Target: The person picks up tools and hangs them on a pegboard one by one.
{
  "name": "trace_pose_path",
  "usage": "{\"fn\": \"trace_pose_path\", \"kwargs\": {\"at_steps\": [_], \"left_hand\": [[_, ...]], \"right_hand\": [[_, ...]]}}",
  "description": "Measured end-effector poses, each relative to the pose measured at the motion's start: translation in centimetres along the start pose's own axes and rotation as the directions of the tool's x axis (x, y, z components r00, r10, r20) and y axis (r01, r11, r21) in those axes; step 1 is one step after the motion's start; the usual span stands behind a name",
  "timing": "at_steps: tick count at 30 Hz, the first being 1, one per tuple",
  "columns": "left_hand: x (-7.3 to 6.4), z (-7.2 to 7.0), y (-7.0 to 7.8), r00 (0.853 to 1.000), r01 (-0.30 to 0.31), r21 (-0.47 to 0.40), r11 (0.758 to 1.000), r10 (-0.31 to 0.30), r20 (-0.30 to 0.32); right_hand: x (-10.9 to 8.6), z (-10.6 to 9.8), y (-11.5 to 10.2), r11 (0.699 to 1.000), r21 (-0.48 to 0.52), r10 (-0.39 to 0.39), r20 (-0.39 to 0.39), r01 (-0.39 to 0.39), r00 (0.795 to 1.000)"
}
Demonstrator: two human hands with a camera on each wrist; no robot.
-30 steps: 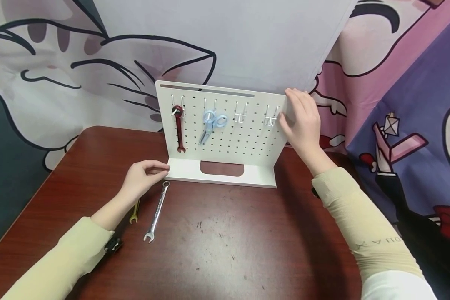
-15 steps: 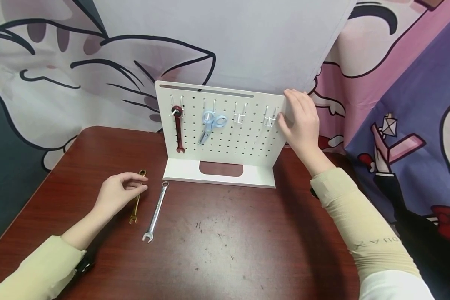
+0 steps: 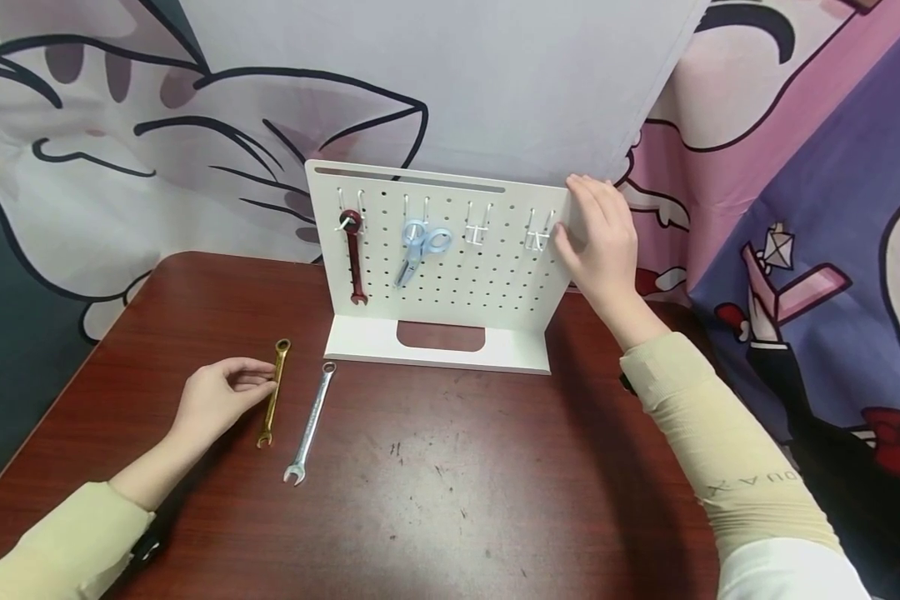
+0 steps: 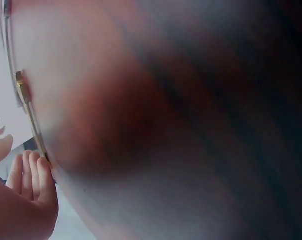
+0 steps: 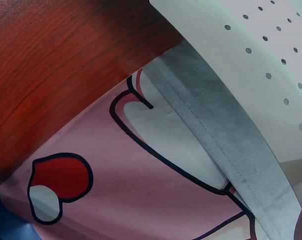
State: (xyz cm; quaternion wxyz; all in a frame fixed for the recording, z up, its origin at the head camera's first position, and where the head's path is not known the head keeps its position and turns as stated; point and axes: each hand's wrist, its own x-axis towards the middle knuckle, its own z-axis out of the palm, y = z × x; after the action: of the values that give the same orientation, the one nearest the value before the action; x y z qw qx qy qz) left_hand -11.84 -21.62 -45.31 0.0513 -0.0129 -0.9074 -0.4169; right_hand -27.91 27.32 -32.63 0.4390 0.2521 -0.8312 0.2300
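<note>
Sleeves [image 3: 67, 546], pale yellow on both arms, are nearest, stretched over a dark red-brown worktop [image 3: 435, 508]; a little farther in lies a silver wrench [image 3: 313, 418], forked end toward the person, ring end just short of the board's foot; to its left is a gold wrench [image 3: 271, 408], set on much the same slant and apparently flat on the wood.

At that gold shaft is the left grip [image 3: 213, 400], thumb and fingers parted, fingertips right at the metal; from here I cannot tell whether they press on it; I would judge the wrench stiff and solid, modest in weight, smooth enough to slip a little, hardly fragile; a pinch across the middle of the shaft looks the surest hold, with the ring end left free.

Beyond stands a white pegboard [image 3: 442, 279], tilted back slightly; the right grip [image 3: 603, 237] is clamped on its upper right edge, thumb to the front; it looks rigid but light, so a steadying hold at that edge seems sensible; a red wrench [image 3: 354, 258] hangs by its ring end at the left, then blue scissors [image 3: 414, 252], then white hooks [image 3: 476, 236]; behind everything hangs printed cloth [image 3: 510, 92].
</note>
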Motion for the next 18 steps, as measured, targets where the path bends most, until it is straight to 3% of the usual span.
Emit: {"fn": "trace_pose_path", "kwargs": {"at_steps": [7,18], "left_hand": [[0.08,0.01,-0.57,0.997,0.069,-0.034,0.997,-0.067,0.046],[-0.14,0.85,-0.74,0.998,0.055,0.053,0.997,-0.055,0.001]], "right_hand": [[0.04,0.02,-0.02,1.0,-0.017,-0.008,0.007,0.008,1.0],[0.07,-0.06,0.01,1.0,-0.013,-0.003,0.009,0.003,1.0]]}}
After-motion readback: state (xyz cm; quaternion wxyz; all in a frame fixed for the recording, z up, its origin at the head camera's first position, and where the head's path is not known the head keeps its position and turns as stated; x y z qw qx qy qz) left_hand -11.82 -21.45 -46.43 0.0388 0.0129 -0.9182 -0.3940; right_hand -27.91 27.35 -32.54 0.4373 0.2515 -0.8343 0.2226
